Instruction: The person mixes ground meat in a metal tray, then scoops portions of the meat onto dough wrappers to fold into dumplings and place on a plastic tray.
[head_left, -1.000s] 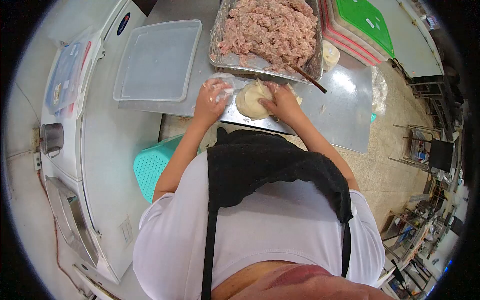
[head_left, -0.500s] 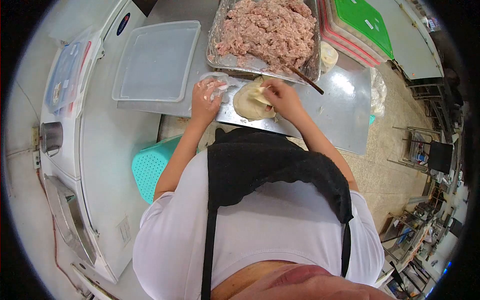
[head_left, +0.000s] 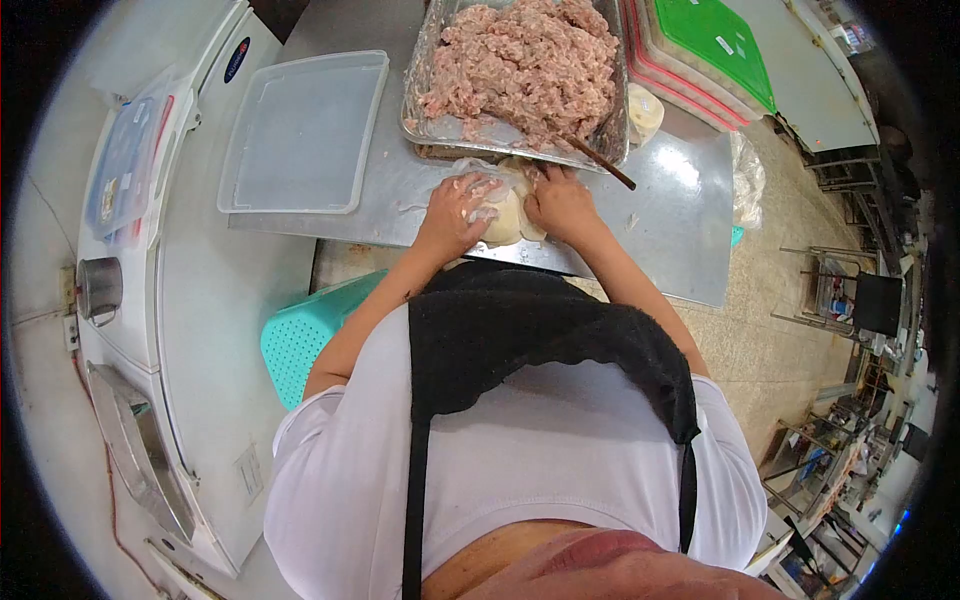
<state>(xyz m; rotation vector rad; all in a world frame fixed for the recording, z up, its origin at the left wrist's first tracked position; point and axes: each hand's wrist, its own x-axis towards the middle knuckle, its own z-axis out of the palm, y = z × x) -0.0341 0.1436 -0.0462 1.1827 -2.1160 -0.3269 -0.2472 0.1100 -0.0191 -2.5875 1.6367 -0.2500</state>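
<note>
A: We see a shiny metal table (head_left: 675, 225) in a kitchen. A tall white fridge (head_left: 205, 330) is on the left, and a green-blue basket (head_left: 300, 345) with little holes sits below the table.

B: What is on our table?

A: We see a big tray (head_left: 409, 105) full of pink ground meat (head_left: 525, 70). A brown stick (head_left: 607, 165) leans on the tray's near rim, and a clear flat lid (head_left: 305, 130) lies to the left.

B: What about the right side?

A: There we see a stack of flat boxes with a green lid (head_left: 715, 45) on top. A little round tub (head_left: 644, 113) is between the boxes and our tray.

B: Where is the pale dough (head_left: 507, 222)?

A: It lies near the table's front edge, just below the tray, between our two hands.

B: What does our left hand (head_left: 462, 208) do?

A: It lies on the dough, with thin clear plastic (head_left: 478, 166) by its fingers. We can't tell if it grips anything.

B: And our right hand (head_left: 560, 203)?

A: It touches the dough's right side with bent fingers. The tips are hidden, so we can't tell if they pinch it.
</note>
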